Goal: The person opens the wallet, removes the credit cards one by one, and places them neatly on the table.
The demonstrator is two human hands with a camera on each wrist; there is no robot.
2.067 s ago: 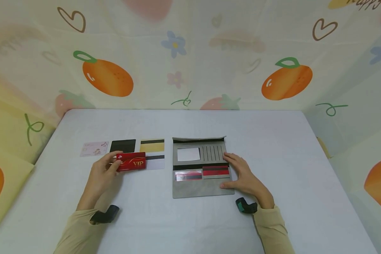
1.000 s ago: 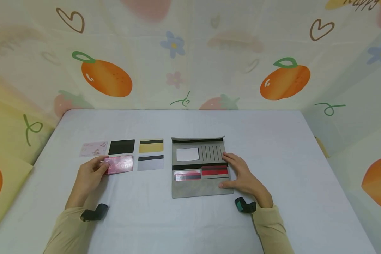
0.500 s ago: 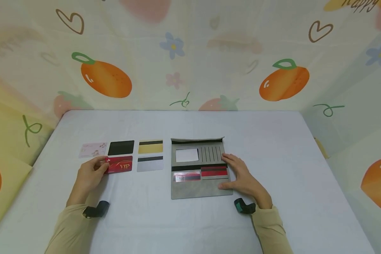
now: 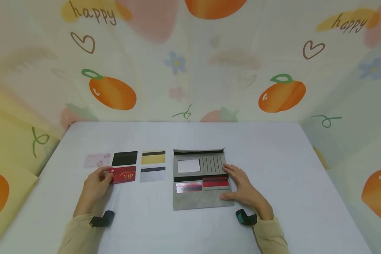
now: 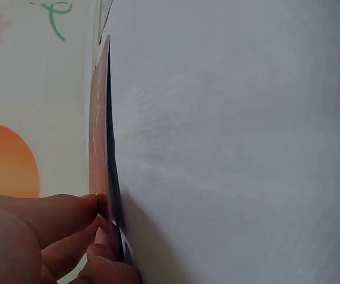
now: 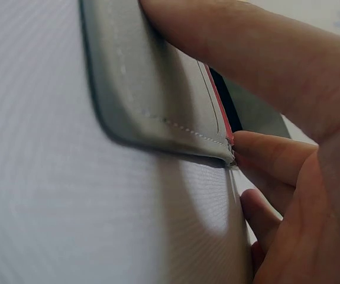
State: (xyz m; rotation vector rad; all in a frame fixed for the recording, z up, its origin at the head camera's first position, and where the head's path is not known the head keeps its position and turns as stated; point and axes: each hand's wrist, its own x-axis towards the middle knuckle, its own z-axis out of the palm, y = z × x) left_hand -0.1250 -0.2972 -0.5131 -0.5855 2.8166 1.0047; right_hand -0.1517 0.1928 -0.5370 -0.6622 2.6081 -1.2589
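My left hand (image 4: 95,185) pinches a red VIP card (image 4: 123,175) by its left end, thumb on the printed face. In the left wrist view the card (image 5: 101,130) shows nearly edge-on, close to the white cloth, its dark underside facing the camera. A grey wallet (image 4: 203,203) lies unfolded at centre. My right hand (image 4: 242,185) rests at its right edge, fingers spread, thumb over the lower panel. A red card (image 4: 215,182) with a dark stripe and a shiny pinkish card (image 4: 188,187) sit in the lower panel's slots; a white insert (image 4: 188,165) fills the upper window.
Left of the wallet lie a pale floral card (image 4: 96,160), a black card (image 4: 125,158), a gold striped card (image 4: 153,157) and a silver striped card (image 4: 152,176). The white-covered table (image 4: 260,141) meets a fruit-print curtain (image 4: 197,74) at its back edge.
The left hand has carried the red card leftward, away from the silver card, to below the black one. The right hand stays on the wallet. The head view has tilted up.
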